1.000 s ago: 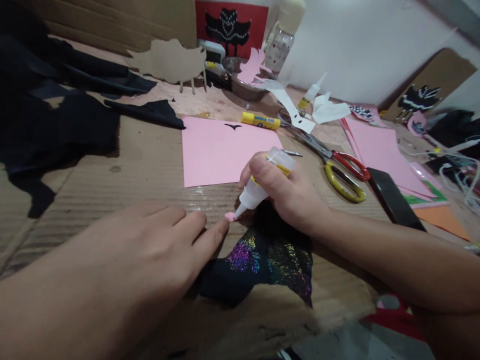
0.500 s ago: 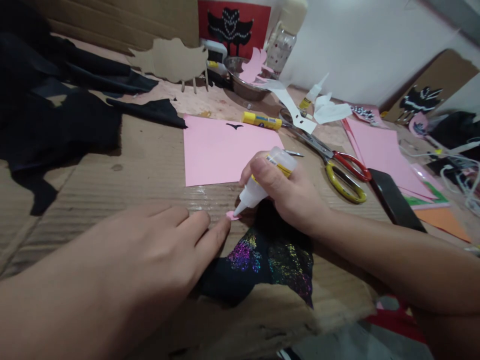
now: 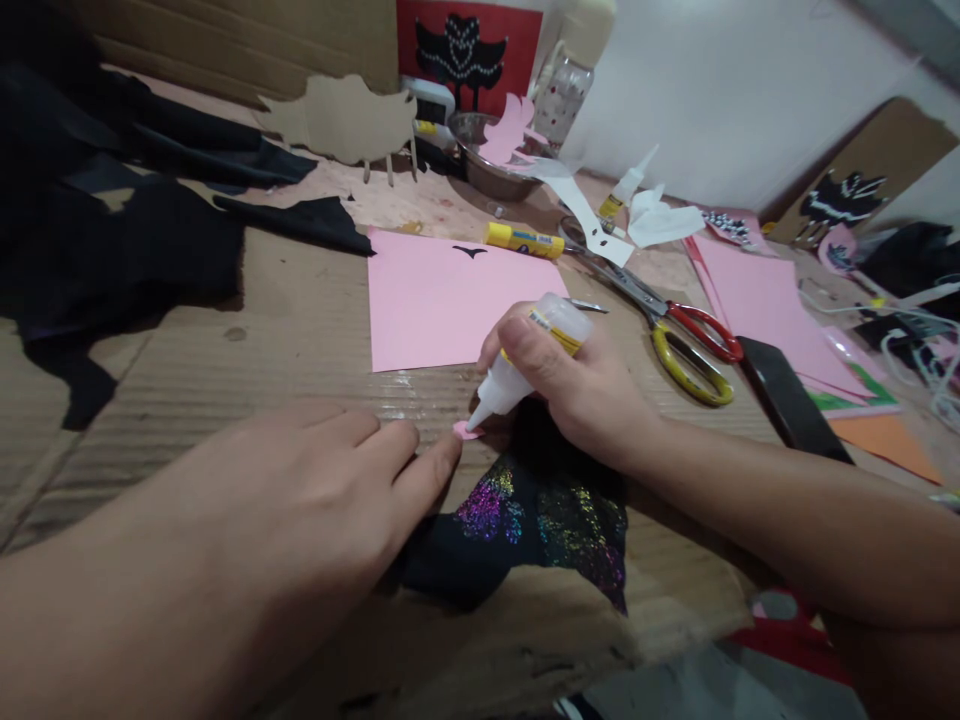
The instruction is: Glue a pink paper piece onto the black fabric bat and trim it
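My right hand point(image 3: 574, 385) is wrapped round a clear white glue bottle point(image 3: 510, 378) with a yellow label. The bottle is tipped so its narrow nozzle touches a small pink paper piece point(image 3: 466, 431) lying on the cardboard. From the other side, my left hand point(image 3: 337, 490) lies palm down with its fingers stretched out. Its index fingertip presses the edge of that pink piece. Black cloth with glittery patches point(image 3: 517, 530) lies under and beside the right hand. Just beyond the hands is a pink sheet point(image 3: 435, 310) bearing a small black cutout point(image 3: 470, 251).
A yellow glue stick point(image 3: 525, 240) rests at the pink sheet's far edge. Scissors point(image 3: 645, 295) with red and yellow handles lie to the right, beside a black bar point(image 3: 787, 400). Black cloth point(image 3: 150, 240) covers the left. A metal bowl point(image 3: 499, 180) stands at the back.
Almost nothing differs. Both hands, the glue bottle and the pink piece hold the same places, with only a tiny shift of the view.
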The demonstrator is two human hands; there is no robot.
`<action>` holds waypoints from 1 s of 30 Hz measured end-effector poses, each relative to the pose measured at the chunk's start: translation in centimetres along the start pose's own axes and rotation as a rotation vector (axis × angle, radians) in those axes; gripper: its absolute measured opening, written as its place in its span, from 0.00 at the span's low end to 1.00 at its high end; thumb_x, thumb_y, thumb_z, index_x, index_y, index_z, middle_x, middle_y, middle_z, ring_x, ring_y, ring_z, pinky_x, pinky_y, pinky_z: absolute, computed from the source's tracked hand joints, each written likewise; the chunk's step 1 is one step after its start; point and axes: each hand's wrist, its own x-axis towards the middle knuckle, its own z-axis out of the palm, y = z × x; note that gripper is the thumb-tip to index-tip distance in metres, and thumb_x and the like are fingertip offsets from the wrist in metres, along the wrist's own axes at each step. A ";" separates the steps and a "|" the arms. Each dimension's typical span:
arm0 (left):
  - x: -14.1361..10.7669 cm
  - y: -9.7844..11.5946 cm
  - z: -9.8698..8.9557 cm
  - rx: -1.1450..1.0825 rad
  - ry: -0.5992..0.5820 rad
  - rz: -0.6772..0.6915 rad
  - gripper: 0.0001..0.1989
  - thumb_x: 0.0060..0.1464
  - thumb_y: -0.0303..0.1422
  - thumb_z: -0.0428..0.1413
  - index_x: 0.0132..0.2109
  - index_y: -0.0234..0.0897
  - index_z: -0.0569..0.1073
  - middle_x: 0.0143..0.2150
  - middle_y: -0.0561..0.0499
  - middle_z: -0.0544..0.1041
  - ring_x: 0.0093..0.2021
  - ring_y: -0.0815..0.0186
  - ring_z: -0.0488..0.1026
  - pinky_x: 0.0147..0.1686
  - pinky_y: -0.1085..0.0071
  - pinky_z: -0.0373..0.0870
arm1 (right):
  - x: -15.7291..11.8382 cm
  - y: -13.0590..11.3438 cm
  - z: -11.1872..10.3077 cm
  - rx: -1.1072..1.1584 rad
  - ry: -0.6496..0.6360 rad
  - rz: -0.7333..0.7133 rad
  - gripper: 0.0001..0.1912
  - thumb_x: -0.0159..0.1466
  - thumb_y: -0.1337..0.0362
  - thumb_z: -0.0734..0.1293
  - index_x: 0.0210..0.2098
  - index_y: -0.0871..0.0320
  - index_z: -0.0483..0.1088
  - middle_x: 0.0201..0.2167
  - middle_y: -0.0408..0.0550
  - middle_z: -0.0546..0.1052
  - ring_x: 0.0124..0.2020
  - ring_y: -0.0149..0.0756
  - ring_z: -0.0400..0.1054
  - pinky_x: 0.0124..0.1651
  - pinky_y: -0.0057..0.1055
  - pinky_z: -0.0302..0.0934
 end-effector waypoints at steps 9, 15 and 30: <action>-0.3 -0.7 0.3 0.088 0.056 0.109 0.27 0.53 0.29 0.55 0.61 0.39 0.74 0.34 0.48 0.78 0.32 0.54 0.73 0.41 0.55 0.75 | 0.0 -0.2 0.2 0.027 -0.003 0.028 0.32 0.62 0.30 0.71 0.25 0.52 0.67 0.21 0.41 0.74 0.22 0.32 0.68 0.24 0.29 0.65; -0.1 -0.5 0.0 0.126 0.005 0.108 0.26 0.55 0.24 0.51 0.61 0.38 0.74 0.33 0.48 0.77 0.31 0.54 0.73 0.39 0.55 0.75 | 0.0 -0.2 0.2 -0.005 -0.003 0.030 0.32 0.62 0.29 0.70 0.25 0.52 0.66 0.21 0.41 0.73 0.22 0.32 0.67 0.24 0.30 0.65; -0.3 -0.6 0.2 0.115 0.050 0.133 0.29 0.54 0.24 0.50 0.63 0.35 0.73 0.38 0.45 0.81 0.37 0.50 0.78 0.44 0.52 0.77 | 0.5 1.5 -0.6 0.077 0.136 -0.130 0.26 0.63 0.41 0.77 0.50 0.48 0.71 0.36 0.42 0.77 0.35 0.37 0.72 0.31 0.31 0.64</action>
